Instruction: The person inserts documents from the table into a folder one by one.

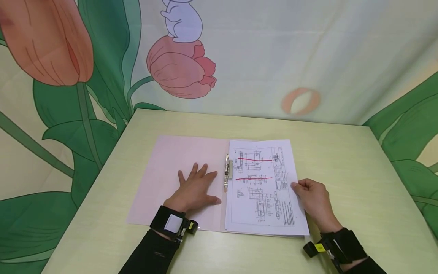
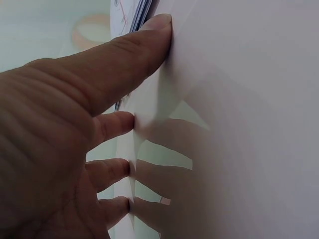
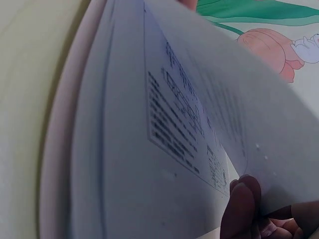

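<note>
A pale pink ring-binder folder (image 1: 161, 163) lies spread on the table, a metal clip (image 1: 226, 175) along its spine. On its right side is a stack of paper with a technical drawing sheet (image 1: 287, 198) on top, marked by two red lines. My left hand (image 1: 194, 192) rests with fingers spread on the bare inside cover, thumb near the spine. At the sheet's right edge, my right hand (image 1: 315, 201) pinches the paper between thumb and fingers. In the right wrist view the pinched sheet (image 3: 284, 134) is lifted off another printed page (image 3: 134, 184).
The folder lies on a light wooden table (image 1: 359, 171). A curtain (image 1: 256, 57) with printed tulips hangs behind the table's far edge. Black camera straps are around both wrists.
</note>
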{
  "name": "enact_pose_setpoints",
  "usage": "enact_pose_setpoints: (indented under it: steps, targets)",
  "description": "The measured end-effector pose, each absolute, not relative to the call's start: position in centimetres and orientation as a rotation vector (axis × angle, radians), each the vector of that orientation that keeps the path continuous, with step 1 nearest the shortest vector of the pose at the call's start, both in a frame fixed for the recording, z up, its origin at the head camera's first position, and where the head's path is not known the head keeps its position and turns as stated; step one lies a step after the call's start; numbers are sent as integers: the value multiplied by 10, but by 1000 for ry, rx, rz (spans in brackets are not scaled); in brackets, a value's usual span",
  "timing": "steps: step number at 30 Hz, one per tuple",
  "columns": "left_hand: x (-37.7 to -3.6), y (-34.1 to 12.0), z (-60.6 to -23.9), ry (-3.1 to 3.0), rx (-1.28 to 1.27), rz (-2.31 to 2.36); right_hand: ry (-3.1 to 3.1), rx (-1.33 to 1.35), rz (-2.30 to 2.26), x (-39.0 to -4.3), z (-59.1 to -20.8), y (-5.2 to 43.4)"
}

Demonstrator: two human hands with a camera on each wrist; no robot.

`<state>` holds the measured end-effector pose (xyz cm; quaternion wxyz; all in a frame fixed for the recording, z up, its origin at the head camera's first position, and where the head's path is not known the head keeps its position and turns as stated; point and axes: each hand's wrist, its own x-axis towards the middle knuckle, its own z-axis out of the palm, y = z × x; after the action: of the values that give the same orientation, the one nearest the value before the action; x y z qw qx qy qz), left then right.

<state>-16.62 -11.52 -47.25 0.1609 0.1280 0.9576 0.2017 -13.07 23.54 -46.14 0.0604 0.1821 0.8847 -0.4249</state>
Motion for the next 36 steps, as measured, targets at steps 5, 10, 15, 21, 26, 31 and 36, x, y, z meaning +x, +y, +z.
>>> enact_pose_setpoints:
  steps: [5,10,15,21,26,31,36]
  targets:
    - [-166,-115,-472,2733,360,572,2670,551,-1296,-132,-462,235]
    - [-166,-115,-472,2732,359,564,2667,558,-1304,-133,-462,233]
    - [-166,-115,-471,2732,357,564,2664,558,-1316,-133,-463,231]
    - [-166,-115,-471,2732,360,569,2656,566,-1304,-132,-464,230]
    - [-166,-115,-471,2736,360,566,2753,460,-1136,-130,-459,232]
    - [-166,-115,-472,2740,359,570,2869,345,-850,-129,-454,238]
    - [-167,-116,-471,2737,359,560,2928,296,-748,-131,-450,242]
